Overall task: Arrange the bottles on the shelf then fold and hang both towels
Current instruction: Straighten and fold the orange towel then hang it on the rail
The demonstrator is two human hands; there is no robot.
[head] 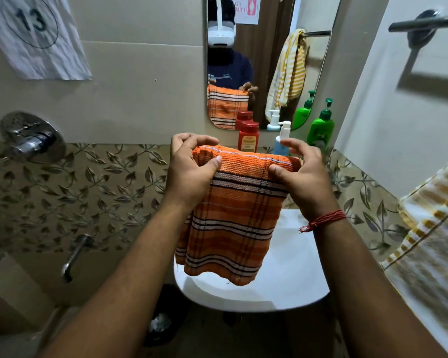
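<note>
Far to the left of the left hand, a crumpled white paper sheet marked "13" point(34, 34) is hanging on the beige wall, and below it a round chrome mixer valve point(31, 136) and a chrome spout point(75, 254) are projecting from the leaf-patterned tile band.

The left hand point(189, 171) is pinching the upper left corner of a folded orange woven towel with black and white stripes point(230, 215), thumb lying on the near face and fingers curling behind the top fold. The towel is hanging straight down between the two hands, in front of the person and above a white ceramic washbasin point(290, 285), apart from its rim.

The right hand point(303, 177), with a red thread band point(323, 220) around its wrist, is gripping the upper right corner of the same towel, thumb pressing the near face and fingers arching over the fold.

Just beyond the hands, a red plastic bottle with a red cap point(248, 136), a pale blue pump bottle with a white nozzle point(282, 140) and a green pump bottle with a green nozzle point(321, 127) are standing in a row on the shelf below a wall mirror point(264, 60), which is reflecting the towel and bottles.

To the right of the right hand, a yellow-and-white striped towel point(429, 228) is hanging at the frame edge; above it a dark metal towel bar point(427, 21) is standing out from the white wall.
</note>
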